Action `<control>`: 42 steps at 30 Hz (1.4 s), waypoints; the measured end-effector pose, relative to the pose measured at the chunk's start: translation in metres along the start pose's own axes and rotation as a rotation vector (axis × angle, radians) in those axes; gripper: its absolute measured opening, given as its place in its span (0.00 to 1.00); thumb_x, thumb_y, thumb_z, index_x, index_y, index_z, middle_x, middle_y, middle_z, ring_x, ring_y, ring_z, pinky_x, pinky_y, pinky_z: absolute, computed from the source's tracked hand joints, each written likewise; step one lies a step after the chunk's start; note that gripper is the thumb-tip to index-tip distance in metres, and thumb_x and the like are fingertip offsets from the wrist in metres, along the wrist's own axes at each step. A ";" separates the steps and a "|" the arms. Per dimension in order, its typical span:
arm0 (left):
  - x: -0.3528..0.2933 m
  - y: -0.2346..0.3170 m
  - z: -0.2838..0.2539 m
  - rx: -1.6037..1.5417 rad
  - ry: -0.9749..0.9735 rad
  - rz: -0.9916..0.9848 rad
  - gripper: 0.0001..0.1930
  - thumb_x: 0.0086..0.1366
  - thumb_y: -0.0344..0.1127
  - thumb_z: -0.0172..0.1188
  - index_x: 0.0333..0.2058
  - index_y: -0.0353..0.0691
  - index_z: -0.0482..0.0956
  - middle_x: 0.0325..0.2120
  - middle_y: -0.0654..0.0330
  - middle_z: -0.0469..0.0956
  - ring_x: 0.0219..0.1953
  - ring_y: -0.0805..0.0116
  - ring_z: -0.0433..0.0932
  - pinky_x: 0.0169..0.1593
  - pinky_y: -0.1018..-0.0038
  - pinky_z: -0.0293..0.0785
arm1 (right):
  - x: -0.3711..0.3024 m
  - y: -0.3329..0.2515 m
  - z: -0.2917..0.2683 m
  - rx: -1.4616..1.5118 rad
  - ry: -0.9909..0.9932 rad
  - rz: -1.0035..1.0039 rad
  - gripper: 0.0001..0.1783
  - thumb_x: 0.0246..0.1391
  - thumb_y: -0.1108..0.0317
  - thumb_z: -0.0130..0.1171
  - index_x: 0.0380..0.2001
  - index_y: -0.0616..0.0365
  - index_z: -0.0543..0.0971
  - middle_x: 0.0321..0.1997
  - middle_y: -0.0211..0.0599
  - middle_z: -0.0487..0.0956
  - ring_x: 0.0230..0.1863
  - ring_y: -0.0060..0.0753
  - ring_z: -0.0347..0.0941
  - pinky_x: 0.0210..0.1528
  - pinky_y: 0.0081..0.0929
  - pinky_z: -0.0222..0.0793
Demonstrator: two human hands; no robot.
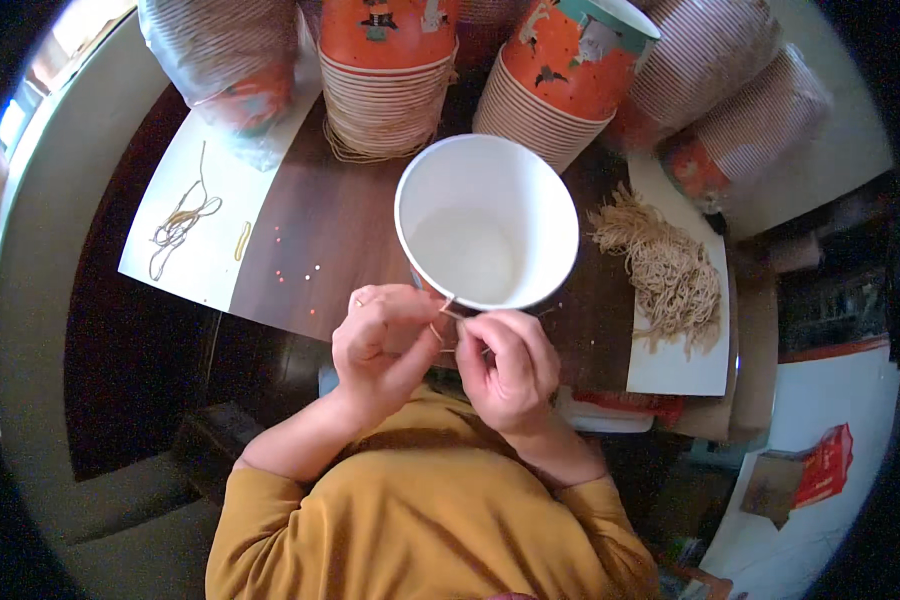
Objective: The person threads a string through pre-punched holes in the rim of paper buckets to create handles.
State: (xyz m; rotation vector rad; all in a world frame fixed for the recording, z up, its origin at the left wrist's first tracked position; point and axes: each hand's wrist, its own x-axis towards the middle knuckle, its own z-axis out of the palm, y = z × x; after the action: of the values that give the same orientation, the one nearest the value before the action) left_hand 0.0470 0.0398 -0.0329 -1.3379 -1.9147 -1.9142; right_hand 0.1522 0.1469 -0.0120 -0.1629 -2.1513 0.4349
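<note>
A white paper bucket stands on the table in front of me, its round mouth facing up and its inside white. At its near rim my left hand and my right hand come close together, fingers pinched. A thin pale cord runs between the fingertips, right by the rim. Both hands pinch this cord. Whether it passes through the bucket's wall is too small to tell.
Stacked orange buckets and a second stack stand behind, flanked by plastic-wrapped stacks. Tan cords lie in a heap at right. A loose cord lies on white board at left, near small dots.
</note>
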 end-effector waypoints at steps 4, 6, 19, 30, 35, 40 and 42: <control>-0.001 0.012 0.012 -0.385 0.116 -0.399 0.06 0.57 0.21 0.61 0.33 0.34 0.76 0.29 0.59 0.80 0.34 0.75 0.76 0.38 0.79 0.73 | -0.007 0.017 0.015 -0.182 0.021 -0.089 0.11 0.50 0.71 0.60 0.38 0.61 0.77 0.35 0.36 0.75 0.27 0.36 0.71 0.28 0.31 0.66; -0.004 0.010 0.014 -0.796 0.184 -0.725 0.04 0.60 0.23 0.60 0.33 0.35 0.75 0.27 0.61 0.79 0.31 0.79 0.75 0.35 0.81 0.73 | -0.012 0.022 0.028 -0.133 0.039 -0.074 0.12 0.50 0.70 0.60 0.39 0.61 0.76 0.34 0.37 0.75 0.27 0.37 0.71 0.28 0.32 0.66; 0.007 0.006 -0.007 -0.980 0.322 -0.890 0.04 0.60 0.25 0.59 0.31 0.38 0.73 0.29 0.58 0.78 0.29 0.75 0.76 0.35 0.79 0.72 | 0.014 0.006 0.039 1.237 -0.247 0.874 0.09 0.56 0.70 0.56 0.38 0.62 0.79 0.37 0.33 0.80 0.39 0.25 0.75 0.46 0.23 0.69; 0.002 0.002 -0.010 -0.723 0.355 -0.608 0.04 0.60 0.22 0.60 0.33 0.33 0.75 0.29 0.58 0.79 0.32 0.75 0.77 0.37 0.81 0.74 | 0.004 0.001 0.063 1.690 -0.133 1.212 0.10 0.56 0.68 0.56 0.40 0.56 0.81 0.38 0.28 0.81 0.37 0.20 0.74 0.42 0.21 0.68; 0.001 -0.003 -0.013 -0.518 0.343 -0.438 0.03 0.60 0.23 0.60 0.33 0.32 0.74 0.30 0.59 0.79 0.33 0.77 0.77 0.38 0.81 0.74 | 0.005 0.000 0.061 1.664 -0.160 1.275 0.10 0.56 0.69 0.55 0.40 0.57 0.80 0.37 0.29 0.81 0.36 0.20 0.73 0.41 0.20 0.68; 0.005 -0.002 -0.016 -0.449 0.296 -0.466 0.03 0.61 0.23 0.60 0.31 0.33 0.74 0.31 0.59 0.80 0.33 0.77 0.77 0.38 0.81 0.74 | 0.009 -0.003 0.060 1.528 -0.120 1.167 0.09 0.57 0.71 0.54 0.40 0.60 0.79 0.38 0.32 0.81 0.38 0.21 0.74 0.43 0.21 0.69; 0.004 -0.004 -0.017 -0.511 0.282 -0.538 0.04 0.60 0.23 0.60 0.31 0.33 0.74 0.30 0.59 0.80 0.32 0.78 0.77 0.38 0.82 0.74 | 0.007 -0.001 0.061 1.407 -0.152 1.084 0.09 0.58 0.73 0.53 0.39 0.62 0.79 0.38 0.32 0.80 0.39 0.21 0.74 0.46 0.20 0.68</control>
State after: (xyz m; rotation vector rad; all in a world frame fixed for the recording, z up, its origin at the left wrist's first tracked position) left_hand 0.0338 0.0276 -0.0299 -0.5849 -1.8350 -2.8118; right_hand 0.0985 0.1330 -0.0381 -0.4612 -1.2357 2.4375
